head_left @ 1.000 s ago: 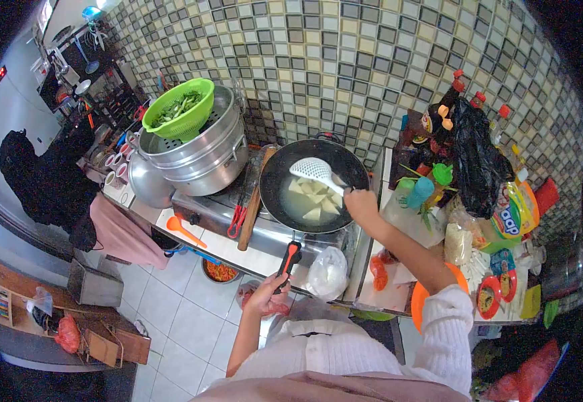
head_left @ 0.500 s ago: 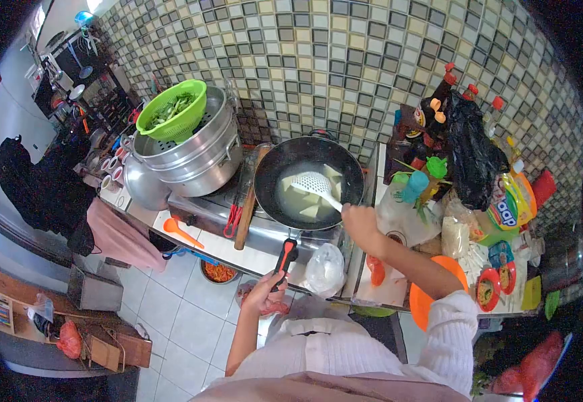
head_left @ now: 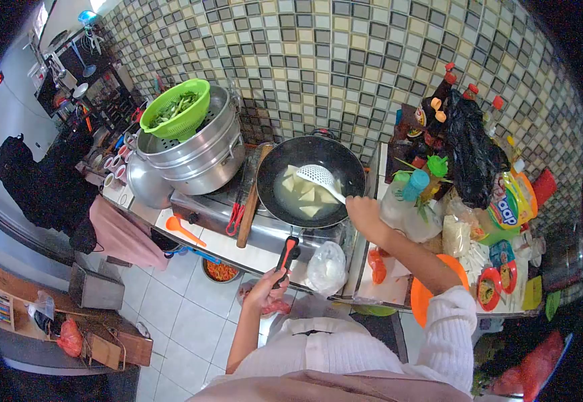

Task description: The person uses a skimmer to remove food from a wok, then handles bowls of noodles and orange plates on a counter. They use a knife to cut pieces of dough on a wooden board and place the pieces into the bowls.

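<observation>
A dark wok (head_left: 271, 161) sits on the stove, holding cloudy liquid and several pale triangular pieces (head_left: 307, 195). My left hand (head_left: 266, 289) is wrapped round the wok's black and red handle (head_left: 287, 256) at its near end. My right hand (head_left: 364, 216) grips the handle of a white slotted spoon (head_left: 315, 175) at the wok's right rim. The spoon's perforated head is inside the wok, among the pieces.
Left of the wok are a wooden stick (head_left: 254, 201), red-handled tongs (head_left: 236, 218) and a steamer pot (head_left: 197, 161) topped by a green basket (head_left: 191, 120) of greens. A plastic bag (head_left: 325, 269), an orange plate (head_left: 425, 295) and bottles (head_left: 442, 90) stand at the right.
The slotted spoon has moved slightly right and away from me within the wok, with my right hand shifting right. More pale pieces show at its left. My left hand stays on the handle.
</observation>
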Demonstrator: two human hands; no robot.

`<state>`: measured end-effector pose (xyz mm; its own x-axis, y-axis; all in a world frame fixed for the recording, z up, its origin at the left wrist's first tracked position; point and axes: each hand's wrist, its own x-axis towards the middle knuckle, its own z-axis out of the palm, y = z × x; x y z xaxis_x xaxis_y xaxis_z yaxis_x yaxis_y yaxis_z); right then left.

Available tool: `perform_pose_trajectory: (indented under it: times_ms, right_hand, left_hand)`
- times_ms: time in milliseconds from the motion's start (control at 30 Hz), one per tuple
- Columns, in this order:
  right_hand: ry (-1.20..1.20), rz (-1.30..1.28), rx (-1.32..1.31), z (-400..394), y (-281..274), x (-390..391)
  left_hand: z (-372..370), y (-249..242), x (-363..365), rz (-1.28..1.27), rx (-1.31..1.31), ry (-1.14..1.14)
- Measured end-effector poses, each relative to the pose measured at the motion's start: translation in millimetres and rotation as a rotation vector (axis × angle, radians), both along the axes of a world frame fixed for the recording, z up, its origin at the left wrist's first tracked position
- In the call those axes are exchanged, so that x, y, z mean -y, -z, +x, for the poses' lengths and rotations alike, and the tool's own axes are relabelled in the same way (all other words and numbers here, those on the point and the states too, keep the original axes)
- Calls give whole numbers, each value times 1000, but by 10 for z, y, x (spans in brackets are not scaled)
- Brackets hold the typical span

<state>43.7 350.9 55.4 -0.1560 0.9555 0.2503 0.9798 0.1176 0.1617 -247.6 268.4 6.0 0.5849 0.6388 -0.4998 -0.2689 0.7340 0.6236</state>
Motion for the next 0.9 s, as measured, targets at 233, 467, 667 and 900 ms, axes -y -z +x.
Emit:
perform_pose_trajectory:
  times_ms: [233,467,667,900]
  right_hand:
    - [86,52,-54,-67,-111,-131]
    - [26,147,-12,-122,339,-340]
    - [90,5,23,-280,512,-125]
    - [127,-40,-67,-334,340,151]
  left_hand:
    - [8,26,0,-28,-5,-2]
    - [2,-18,9,-1,28,5]
    - [10,-2,13,-5,-12,-6]
    - [-9,50,-3,-4,53,25]
